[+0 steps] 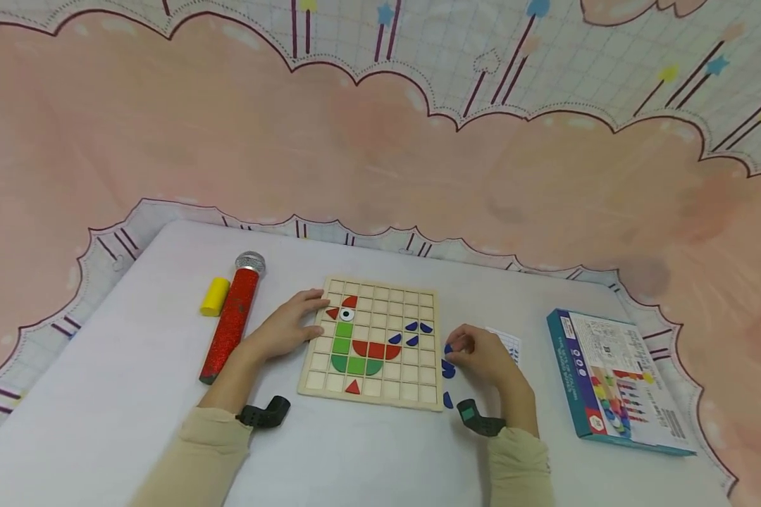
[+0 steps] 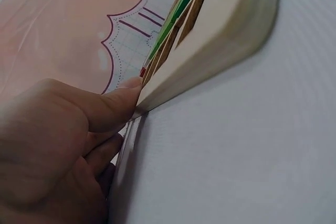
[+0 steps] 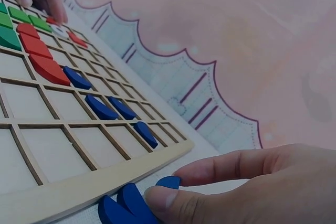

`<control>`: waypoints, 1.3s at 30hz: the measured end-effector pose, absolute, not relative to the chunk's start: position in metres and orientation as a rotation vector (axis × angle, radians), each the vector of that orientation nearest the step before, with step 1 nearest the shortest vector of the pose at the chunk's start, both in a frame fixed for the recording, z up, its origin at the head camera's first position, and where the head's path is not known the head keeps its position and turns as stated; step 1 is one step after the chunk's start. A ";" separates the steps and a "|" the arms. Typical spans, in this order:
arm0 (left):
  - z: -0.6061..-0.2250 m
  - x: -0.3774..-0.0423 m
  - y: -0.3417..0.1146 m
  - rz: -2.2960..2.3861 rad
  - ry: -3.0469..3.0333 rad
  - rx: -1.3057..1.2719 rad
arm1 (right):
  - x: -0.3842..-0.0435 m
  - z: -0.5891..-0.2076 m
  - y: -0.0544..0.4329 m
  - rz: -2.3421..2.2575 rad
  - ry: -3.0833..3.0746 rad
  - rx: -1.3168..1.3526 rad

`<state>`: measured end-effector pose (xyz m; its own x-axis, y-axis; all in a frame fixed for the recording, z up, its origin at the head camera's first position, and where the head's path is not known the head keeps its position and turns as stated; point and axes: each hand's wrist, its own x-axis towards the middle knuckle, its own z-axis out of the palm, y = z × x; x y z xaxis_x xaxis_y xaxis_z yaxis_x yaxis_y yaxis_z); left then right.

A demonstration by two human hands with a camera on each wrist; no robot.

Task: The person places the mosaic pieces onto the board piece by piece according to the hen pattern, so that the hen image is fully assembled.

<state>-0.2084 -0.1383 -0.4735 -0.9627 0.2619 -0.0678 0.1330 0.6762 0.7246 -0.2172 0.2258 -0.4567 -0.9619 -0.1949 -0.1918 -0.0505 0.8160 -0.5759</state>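
A wooden grid board (image 1: 380, 402) lies on the table, with green and red blocks, a round eye piece (image 1: 347, 314) and several dark blue leaf-shaped blocks (image 1: 412, 341) in its cells. My left hand (image 1: 285, 325) rests at the board's left edge, thumb and fingertips touching the frame. Just off the right edge, my right hand (image 1: 482, 355) pinches a blue leaf-shaped block (image 3: 169, 182) between thumb and index finger. More blue blocks (image 3: 123, 205) lie right under those fingertips, beside the frame, and a further loose blue block (image 1: 447, 400) sits nearer the front.
Left of the board lie a red microphone (image 1: 233, 320) with a silver head and a yellow cylinder (image 1: 215, 296). A teal and white box (image 1: 621, 380) is at the right. Behind my right hand a printed white card (image 1: 510, 345) partly shows. A white cloth covers the table (image 1: 355, 458).
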 end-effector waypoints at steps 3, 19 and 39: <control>-0.477 -0.208 -0.138 1.164 2.712 0.335 | -0.216 -0.458 0.226 -0.864 2.758 -0.153; -0.471 -0.208 -0.147 1.117 2.715 0.361 | -0.214 -0.461 0.220 -0.853 2.758 -0.101; -0.472 -0.212 -0.139 1.154 2.684 0.325 | -0.219 -0.450 0.220 -0.793 2.775 -0.114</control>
